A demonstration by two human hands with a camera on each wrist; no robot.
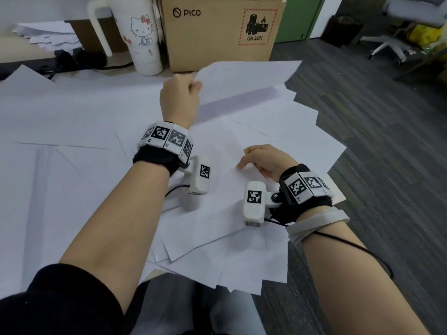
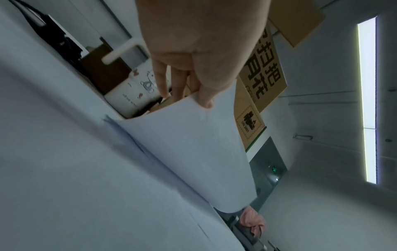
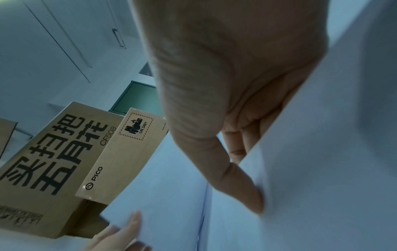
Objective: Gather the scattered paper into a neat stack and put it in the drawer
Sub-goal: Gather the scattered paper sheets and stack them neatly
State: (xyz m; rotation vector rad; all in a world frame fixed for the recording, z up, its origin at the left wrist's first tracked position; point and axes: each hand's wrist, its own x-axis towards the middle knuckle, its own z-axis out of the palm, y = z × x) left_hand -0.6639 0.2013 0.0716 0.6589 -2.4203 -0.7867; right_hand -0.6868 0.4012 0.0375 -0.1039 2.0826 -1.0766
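Above many scattered sheets (image 1: 72,117), left hand (image 1: 180,100) pinches one sheet (image 1: 246,78); right hand (image 1: 268,160) seemingly grips another.

Tumbler (image 1: 142,37) left of box (image 1: 217,30), behind papers (image 1: 242,146).

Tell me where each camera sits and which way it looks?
Head: on the person's head, looking down at the scattered paper, both forearms, left hand and right hand.
Left wrist: looks along the left hand; its fingers pinch a lifted sheet.
Right wrist: looks along the right hand; its fingers pinch a sheet's edge.
Shared: all three show the cardboard box.
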